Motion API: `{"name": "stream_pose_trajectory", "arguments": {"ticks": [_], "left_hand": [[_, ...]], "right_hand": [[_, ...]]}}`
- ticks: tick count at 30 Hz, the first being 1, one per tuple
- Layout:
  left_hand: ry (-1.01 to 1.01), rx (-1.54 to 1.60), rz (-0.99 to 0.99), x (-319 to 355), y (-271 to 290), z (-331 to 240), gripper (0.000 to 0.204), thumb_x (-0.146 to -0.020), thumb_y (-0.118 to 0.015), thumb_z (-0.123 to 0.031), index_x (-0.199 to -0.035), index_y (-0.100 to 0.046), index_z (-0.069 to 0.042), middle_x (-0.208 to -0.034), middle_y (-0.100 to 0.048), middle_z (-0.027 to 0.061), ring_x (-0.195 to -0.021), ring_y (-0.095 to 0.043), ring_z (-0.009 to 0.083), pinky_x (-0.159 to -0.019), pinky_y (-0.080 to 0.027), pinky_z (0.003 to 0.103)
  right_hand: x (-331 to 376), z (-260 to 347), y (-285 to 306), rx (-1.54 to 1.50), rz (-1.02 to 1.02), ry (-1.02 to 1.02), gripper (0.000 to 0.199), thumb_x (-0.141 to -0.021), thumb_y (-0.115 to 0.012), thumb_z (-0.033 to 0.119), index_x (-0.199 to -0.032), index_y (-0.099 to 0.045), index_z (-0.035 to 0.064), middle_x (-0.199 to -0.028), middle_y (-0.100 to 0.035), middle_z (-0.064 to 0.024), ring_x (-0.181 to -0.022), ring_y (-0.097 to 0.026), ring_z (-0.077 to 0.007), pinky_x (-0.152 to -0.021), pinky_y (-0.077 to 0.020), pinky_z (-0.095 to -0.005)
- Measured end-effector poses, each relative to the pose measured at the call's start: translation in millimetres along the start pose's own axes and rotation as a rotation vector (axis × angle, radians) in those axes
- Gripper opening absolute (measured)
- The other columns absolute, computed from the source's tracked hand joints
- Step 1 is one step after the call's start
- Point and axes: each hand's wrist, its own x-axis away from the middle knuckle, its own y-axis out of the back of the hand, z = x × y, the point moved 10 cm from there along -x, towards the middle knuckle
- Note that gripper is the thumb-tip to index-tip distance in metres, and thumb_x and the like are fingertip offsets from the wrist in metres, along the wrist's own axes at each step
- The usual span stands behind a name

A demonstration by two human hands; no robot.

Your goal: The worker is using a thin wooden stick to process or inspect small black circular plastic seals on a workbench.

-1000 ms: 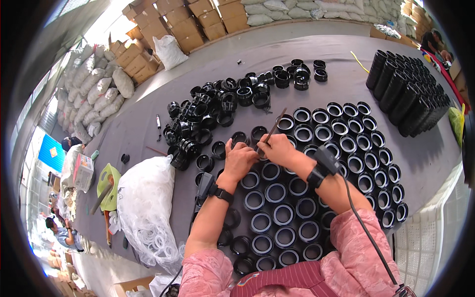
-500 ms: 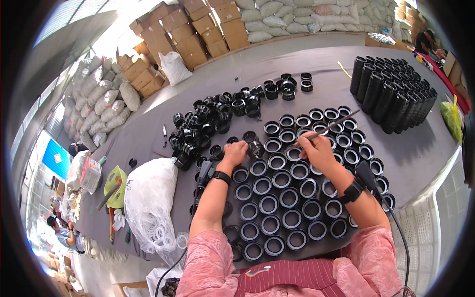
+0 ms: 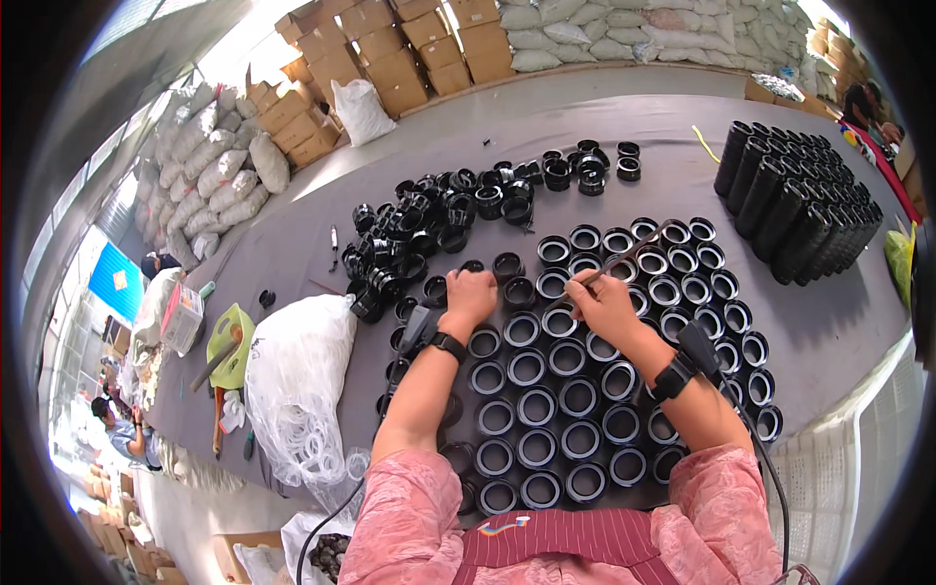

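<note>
My right hand is closed around a thin dark stick, held slantwise over the rows of rings. Its lower end is near a black ring with a pale inner rim. My left hand has its fingers curled down close to a black ring; its fingertips are hidden, so I cannot tell what is in them. Just right of it stand two plain black rings. Many rings with pale inner rims stand in rows in front of me.
Beyond my left hand lies a loose heap of black rings. Tall black stacks stand at the far right. A clear bag of pale rings and a green container lie at the left. Black cables run along both forearms.
My right hand has moved left with the stick, nearer my left hand. The black piece beside my left hand looked tilted and now stands upright. The whole view has shifted slightly.
</note>
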Motion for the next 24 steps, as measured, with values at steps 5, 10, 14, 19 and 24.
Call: {"name": "stream_pose_trajectory", "arguments": {"ticks": [5,10,14,19,24], "left_hand": [[-0.247,0.366,-0.17,56.9,66.3,0.9,0.009,-0.074,-0.071,-0.013,-0.082,-0.069,-0.009,-0.084,-0.068,0.0066,-0.087,-0.063,0.0279,-0.084,-0.044,0.043],[-0.272,0.321,-0.06,122.6,57.1,10.0,0.02,-0.071,-0.075,-0.011,-0.09,-0.071,-0.015,-0.1,-0.065,0.003,-0.102,-0.058,0.0253,-0.098,-0.037,0.046],[-0.241,0.249,-0.082,137.7,49.8,8.1,0.026,-0.07,-0.079,-0.016,-0.094,-0.071,-0.019,-0.1,-0.062,0.0013,-0.105,-0.057,0.0233,-0.107,-0.032,0.051],[-0.231,0.159,-0.11,133.5,49.1,2.3,0.017,-0.071,-0.079,-0.022,-0.086,-0.073,-0.021,-0.091,-0.063,-0.0015,-0.104,-0.057,0.0209,-0.109,-0.028,0.058],[-0.219,0.131,-0.122,131.9,42.7,2.0,0.014,-0.07,-0.08,-0.023,-0.083,-0.074,-0.022,-0.09,-0.064,-0.0027,-0.105,-0.057,0.0204,-0.11,-0.025,0.061]], "right_hand": [[-0.4,2.6,-68.5,0.001,0.179,-0.01,0.015,-0.095,-0.061,0.013,-0.096,-0.066,-0.0008,-0.074,-0.066,-0.0031,-0.059,-0.063,-0.0092,-0.053,-0.0501,-0.0245],[10.3,-4.7,-124.8,-0.022,0.307,-0.056,0.014,-0.095,-0.063,0.015,-0.096,-0.066,0.0005,-0.068,-0.065,-0.0024,-0.059,-0.064,-0.0086,-0.055,-0.0511,-0.0246],[16.2,-6.0,-148.5,0.092,0.359,0.005,0.014,-0.095,-0.062,0.014,-0.095,-0.066,0.0006,-0.067,-0.065,-0.0037,-0.059,-0.065,-0.01,-0.055,-0.0512,-0.0255],[16.1,-6.7,-151.8,0.157,0.353,0.04,0.013,-0.094,-0.062,0.012,-0.094,-0.066,0.0002,-0.066,-0.064,-0.0054,-0.06,-0.067,-0.0125,-0.055,-0.0514,-0.0271],[3.3,0.1,-148.3,0.255,0.424,-0.018,0.019,-0.091,-0.06,0.018,-0.09,-0.067,0.0004,-0.069,-0.066,-0.0183,-0.068,-0.069,-0.0337,-0.063,-0.0537,-0.0398]]}}
